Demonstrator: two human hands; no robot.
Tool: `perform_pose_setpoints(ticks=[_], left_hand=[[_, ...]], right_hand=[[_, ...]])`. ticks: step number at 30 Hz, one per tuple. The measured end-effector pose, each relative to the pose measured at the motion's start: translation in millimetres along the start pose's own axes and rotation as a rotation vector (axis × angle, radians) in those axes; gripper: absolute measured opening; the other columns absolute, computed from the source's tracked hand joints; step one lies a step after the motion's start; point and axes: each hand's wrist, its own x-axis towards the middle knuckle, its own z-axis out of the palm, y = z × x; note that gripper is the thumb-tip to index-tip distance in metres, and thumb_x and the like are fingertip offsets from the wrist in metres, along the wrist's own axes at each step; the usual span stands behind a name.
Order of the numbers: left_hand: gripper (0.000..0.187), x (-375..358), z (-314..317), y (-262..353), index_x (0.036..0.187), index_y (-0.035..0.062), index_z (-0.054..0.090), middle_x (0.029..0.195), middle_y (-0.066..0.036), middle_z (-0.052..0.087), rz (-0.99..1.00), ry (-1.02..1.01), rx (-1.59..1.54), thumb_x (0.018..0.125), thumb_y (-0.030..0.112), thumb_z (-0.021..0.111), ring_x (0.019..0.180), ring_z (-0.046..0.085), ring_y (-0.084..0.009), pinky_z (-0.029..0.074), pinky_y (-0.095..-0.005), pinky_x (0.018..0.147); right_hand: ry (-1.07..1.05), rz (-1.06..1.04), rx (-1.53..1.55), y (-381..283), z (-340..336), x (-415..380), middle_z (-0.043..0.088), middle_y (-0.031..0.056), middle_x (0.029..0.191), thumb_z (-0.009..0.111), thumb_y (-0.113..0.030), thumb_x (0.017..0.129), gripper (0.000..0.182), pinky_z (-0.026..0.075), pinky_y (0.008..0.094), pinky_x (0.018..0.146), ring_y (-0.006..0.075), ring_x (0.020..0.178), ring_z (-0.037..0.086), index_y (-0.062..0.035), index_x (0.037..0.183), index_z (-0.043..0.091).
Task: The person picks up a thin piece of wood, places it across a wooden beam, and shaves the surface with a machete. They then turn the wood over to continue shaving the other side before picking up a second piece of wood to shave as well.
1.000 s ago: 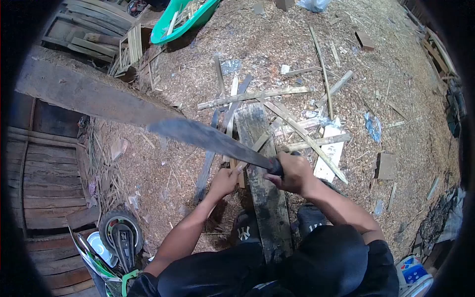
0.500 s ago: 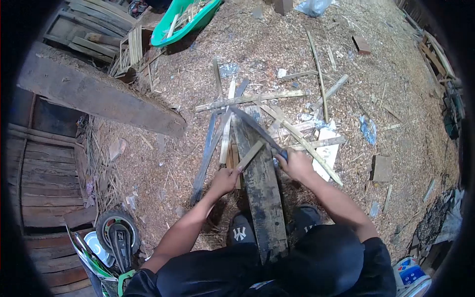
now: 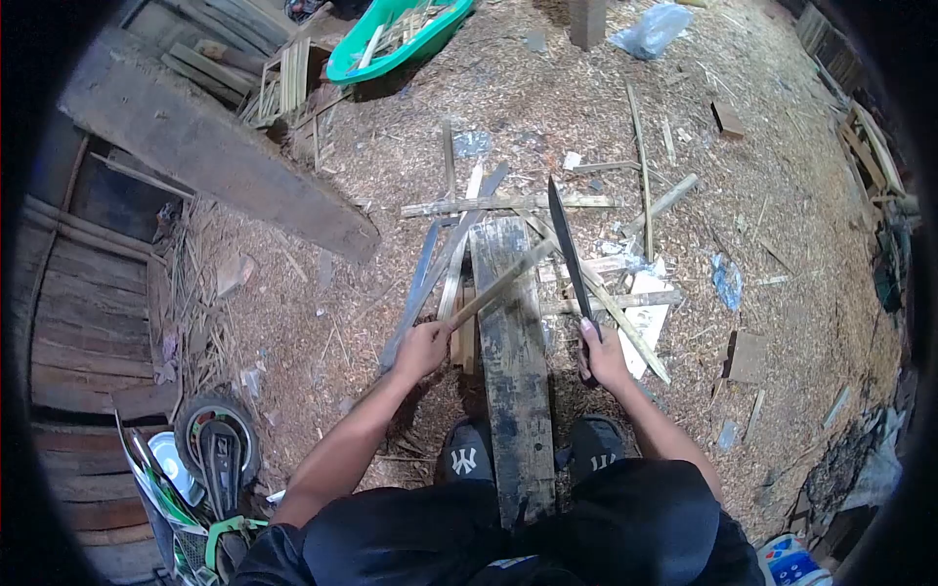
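Note:
My left hand (image 3: pixel 423 350) is closed round the lower end of a wooden strip (image 3: pixel 503 280), which slants up to the right across a thick wooden plank (image 3: pixel 518 371). To the right of the plank, my right hand (image 3: pixel 601 354) grips the handle of a long dark knife (image 3: pixel 570 239). Its blade points up and away, close beside the strip's far end; whether they touch I cannot tell. The plank runs from between my legs to a pile of loose strips, one of which, a light strip (image 3: pixel 576 202), lies crosswise beyond its far end.
A green basin (image 3: pixel 415 47) with wood pieces stands at the upper left, near a big slanting beam (image 3: pixel 225 156). A plastic bag (image 3: pixel 652 31) and a brown block (image 3: pixel 728 119) lie on the shavings. At the lower left is a wheel (image 3: pixel 217 444).
The knife has swung from slanting left over the plank to nearly upright, right of it. The strip now reaches farther across the plank. My left hand has moved slightly left, and the view has shifted.

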Motion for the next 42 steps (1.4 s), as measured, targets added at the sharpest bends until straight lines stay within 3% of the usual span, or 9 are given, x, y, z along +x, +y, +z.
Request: perform_pose_setpoints(ticks=[17,21,30,32,35,36,39,41,42], left_hand=[[0.042,0.4,4.2,-15.7,0.089,0.003,0.067,0.081,-0.027,0.066,0.027,-0.095,0.081,0.103,0.041,0.056,0.081,0.064,-0.0485,0.05,-0.0548,0.068],[0.051,0.7,0.5,-13.2,0.101,0.0091,0.069,0.088,-0.025,0.071,-0.008,-0.151,0.166,0.102,0.056,0.048,0.088,0.067,-0.0494,0.053,-0.058,0.076],[0.047,11.4,10.0,-24.1,0.113,0.0155,0.07,0.086,-0.026,0.07,-0.045,-0.189,0.243,0.101,0.056,0.049,0.085,0.068,-0.0485,0.054,-0.0574,0.078],[0.047,11.5,12.4,-26.7,0.114,0.0144,0.069,0.084,-0.025,0.071,-0.016,-0.197,0.272,0.101,0.055,0.049,0.083,0.069,-0.0482,0.055,-0.0584,0.076],[0.047,6.9,12.4,-30.9,0.113,0.0129,0.068,0.082,-0.025,0.07,0.033,-0.169,0.249,0.102,0.055,0.048,0.081,0.07,-0.0478,0.056,-0.059,0.075],[0.047,5.7,13.0,-31.7,0.11,0.0119,0.068,0.081,-0.025,0.07,0.074,-0.144,0.222,0.102,0.054,0.047,0.08,0.07,-0.0476,0.056,-0.0592,0.073],[0.049,6.8,15.6,-30.2,0.102,0.0097,0.068,0.08,-0.025,0.07,0.056,-0.127,0.282,0.102,0.054,0.047,0.08,0.07,-0.0473,0.056,-0.0592,0.073],[0.05,9.2,21.3,-36.2,0.1,0.009,0.068,0.08,-0.026,0.07,0.05,-0.118,0.281,0.102,0.054,0.047,0.081,0.07,-0.0471,0.056,-0.0587,0.073],[0.052,8.1,23.5,-38.3,0.099,0.0084,0.069,0.081,-0.026,0.07,0.055,-0.113,0.283,0.102,0.055,0.047,0.081,0.07,-0.0469,0.056,-0.0582,0.072]], right_hand=[[0.14,0.085,-0.399,34.1,20.0,-8.1,0.046,-0.0033,0.06,0.059,-0.035,0.104,0.047,0.036,0.033,0.053,0.0092,0.059,0.042,-0.0012,0.072,0.056],[0.117,0.014,-0.455,38.3,18.6,-6.1,0.046,-0.0038,0.059,0.058,-0.036,0.104,0.047,0.035,0.0325,0.052,0.0089,0.058,0.041,-0.0017,0.071,0.056],[0.149,-0.119,-0.611,42.1,18.1,0.2,0.053,0.0096,0.06,0.057,-0.037,0.104,0.046,0.043,0.0394,0.058,0.0183,0.059,0.049,0.0071,0.092,0.064],[0.154,0.028,-0.607,2.0,26.3,-7.8,0.054,0.0114,0.064,0.056,-0.037,0.104,0.046,0.042,0.0402,0.058,0.0183,0.061,0.05,0.0068,0.091,0.062],[0.153,-0.307,-0.474,-41.0,30.9,-11.4,0.052,0.0026,0.064,0.052,-0.034,0.107,0.04,0.038,0.0354,0.051,0.0126,0.057,0.045,0.0033,0.094,0.06],[0.111,-0.353,-0.302,-64.1,40.4,-17.3,0.048,-0.003,0.064,0.049,-0.037,0.108,0.04,0.037,0.0276,0.048,0.0078,0.055,0.045,0.0002,0.096,0.057],[0.108,-0.673,-0.122,-96.3,60.9,-24.2,0.047,-0.0015,0.064,0.049,-0.051,0.105,0.052,0.036,0.0231,0.045,0.0054,0.051,0.046,0.0003,0.097,0.052],[0.106,-0.583,-0.097,-47.1,41.1,-13.4,0.056,0.0075,0.064,0.053,-0.05,0.104,0.056,0.043,0.0309,0.048,0.0143,0.052,0.052,0.0051,0.097,0.057],[0.118,-0.443,-0.421,-11.7,36.2,-2.4,0.06,0.0138,0.067,0.054,-0.048,0.103,0.056,0.045,0.0358,0.052,0.0207,0.055,0.056,0.0076,0.096,0.06]])
